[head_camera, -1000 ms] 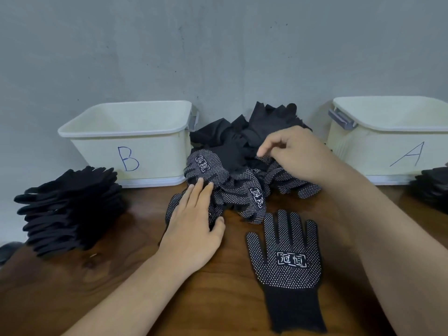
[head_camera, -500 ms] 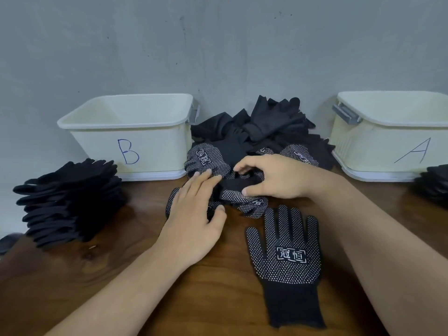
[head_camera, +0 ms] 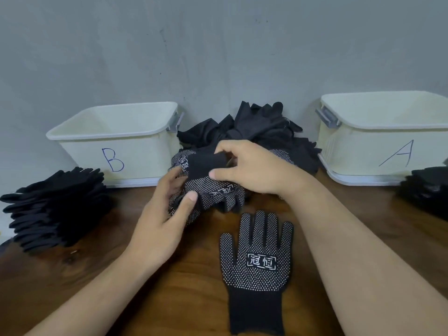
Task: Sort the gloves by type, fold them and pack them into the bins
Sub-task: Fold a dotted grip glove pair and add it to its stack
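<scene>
- The dotted glove is at the front of the heap. Thumb and forefinger of the right grip pinch its plain black cuff, I'd guess to tease one glove free.
- The left grip curls round the dotted bundle just below, thumb pressed on top, likely pinning the rest so only one comes away.
- The mixed heap lies against the wall, between the two bins.
- Nearer me, a flat dotted glove lies dots up on the bench, fingers toward the heap, probably awaiting its mate.
- Bin B on the left and bin A on the right stand open, and no gloves show inside from here.
- A plain black stack sits beside bin B, sorted but unpacked. A dark stack lies by bin A, and I cannot tell its type.
</scene>
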### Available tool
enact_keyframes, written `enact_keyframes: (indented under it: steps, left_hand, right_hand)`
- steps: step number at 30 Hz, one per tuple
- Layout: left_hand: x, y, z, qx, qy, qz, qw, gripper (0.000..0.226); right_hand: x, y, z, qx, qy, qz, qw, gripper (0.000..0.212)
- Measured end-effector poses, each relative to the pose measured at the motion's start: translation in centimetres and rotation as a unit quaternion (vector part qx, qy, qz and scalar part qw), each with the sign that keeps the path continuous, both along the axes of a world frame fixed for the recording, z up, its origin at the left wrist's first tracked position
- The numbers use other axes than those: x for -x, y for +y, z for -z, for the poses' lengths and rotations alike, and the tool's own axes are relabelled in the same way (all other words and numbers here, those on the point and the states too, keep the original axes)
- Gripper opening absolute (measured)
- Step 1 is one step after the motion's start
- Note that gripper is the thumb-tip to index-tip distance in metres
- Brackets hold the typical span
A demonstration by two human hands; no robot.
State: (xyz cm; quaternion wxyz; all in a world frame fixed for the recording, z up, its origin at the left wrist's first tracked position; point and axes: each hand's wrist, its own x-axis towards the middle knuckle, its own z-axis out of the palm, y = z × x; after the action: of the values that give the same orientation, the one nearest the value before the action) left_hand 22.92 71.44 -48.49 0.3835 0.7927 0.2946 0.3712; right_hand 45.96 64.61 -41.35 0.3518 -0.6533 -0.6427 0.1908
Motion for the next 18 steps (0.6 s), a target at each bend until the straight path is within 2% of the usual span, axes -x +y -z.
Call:
enact_keyframes:
  steps: [2,4,7,12,18]
  left_hand:
    - [-0.8,-0.8,-1.2,0.042,-0.081,-0.017,0.996,0.03]
    - [-1.5,-1.8,-2.2,0.049,-0.135,-0.036,0.989,0.018]
    - [-2.6,-2.6,-3.0,0.071,-0.186,-0.079,0.977,0.023]
    - [-3.6,-2.4,-4.0,0.044,-0.205,-0.132,0.969,0.024]
    - [-2.4,-3.1,-5.4,0.09,-0.282,-0.137,0.945,0.044]
  right_hand:
    - [0.1,0.1,-0.1,-0.028,0.053,-0.009,0.998,0.031]
    - [0.6,0.4,-0.2,-0.059,0.091,-0.015,0.994,0.041]
    - [1.5,0.4,-0.6,-0.103,0.141,-0.027,0.984,0.03]
    - [3.2,-0.3,-1.5,-0.153,0.191,0.006,0.97,0.055]
    - [4.4,-0.2,-1.6,-0.242,0.192,0.028,0.951,0.048]
